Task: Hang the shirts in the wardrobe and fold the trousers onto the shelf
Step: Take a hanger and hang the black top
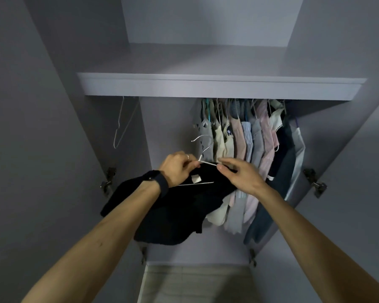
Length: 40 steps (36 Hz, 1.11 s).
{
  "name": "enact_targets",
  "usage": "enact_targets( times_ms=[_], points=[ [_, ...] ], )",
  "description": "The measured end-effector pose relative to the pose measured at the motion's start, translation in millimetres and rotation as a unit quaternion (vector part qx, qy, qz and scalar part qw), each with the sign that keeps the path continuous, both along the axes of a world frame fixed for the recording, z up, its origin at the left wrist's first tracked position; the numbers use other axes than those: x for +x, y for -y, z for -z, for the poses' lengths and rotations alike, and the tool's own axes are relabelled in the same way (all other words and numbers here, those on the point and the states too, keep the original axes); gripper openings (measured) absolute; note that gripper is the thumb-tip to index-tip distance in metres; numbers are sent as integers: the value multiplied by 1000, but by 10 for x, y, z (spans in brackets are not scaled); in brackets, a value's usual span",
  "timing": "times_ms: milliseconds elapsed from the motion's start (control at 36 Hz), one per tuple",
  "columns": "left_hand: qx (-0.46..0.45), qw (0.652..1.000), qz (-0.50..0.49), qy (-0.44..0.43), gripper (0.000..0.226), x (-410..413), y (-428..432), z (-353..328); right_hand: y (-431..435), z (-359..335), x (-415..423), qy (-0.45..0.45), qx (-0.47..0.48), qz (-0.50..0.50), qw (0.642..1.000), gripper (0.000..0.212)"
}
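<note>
Left hand [178, 166] and right hand [239, 174] each pinch one white wire hanger [202, 149]; one black shirt [173, 211] droops beneath both.

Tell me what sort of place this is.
Most likely the inside of a built-in wardrobe in a home. A row of hung shirts fills the right side under a shelf, an empty hanger hangs at left, and door hinges show on the sides.
</note>
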<state>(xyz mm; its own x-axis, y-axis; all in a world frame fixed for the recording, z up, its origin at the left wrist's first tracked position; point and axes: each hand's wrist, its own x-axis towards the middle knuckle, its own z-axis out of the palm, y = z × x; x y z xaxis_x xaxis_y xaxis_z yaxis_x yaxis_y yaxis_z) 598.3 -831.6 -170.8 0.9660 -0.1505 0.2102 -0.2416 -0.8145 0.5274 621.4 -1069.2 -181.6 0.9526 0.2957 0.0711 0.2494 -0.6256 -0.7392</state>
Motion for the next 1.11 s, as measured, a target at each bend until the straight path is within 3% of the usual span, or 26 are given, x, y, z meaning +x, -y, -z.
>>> enact_targets(
  times_ms=[167,306,389,500,611,889,1111],
  points=[
    [32,999,6,8,22,-19,-105,7,-57,189,-34,108,-20,5,994,13],
    [3,998,-57,33,21,-56,-232,49,-83,272,-161,204,64,30,976,12],
    [-7,996,-85,35,22,-93,-264,59,-70,335,-242,170,30,-37,984,15],
    [-39,996,-70,43,21,-154,-279,88,-28,378,-264,133,47,4,990,38],
    [-45,997,-37,59,19,-177,-262,30,-42,277,-209,139,-45,-52,988,49],
    [-36,994,-74,72,21,-203,-260,-8,-172,50,-187,187,-159,-67,967,26],
    [17,988,-141,64,25,-258,-342,-95,-415,-166,-264,108,-164,-53,979,23]
  ],
)
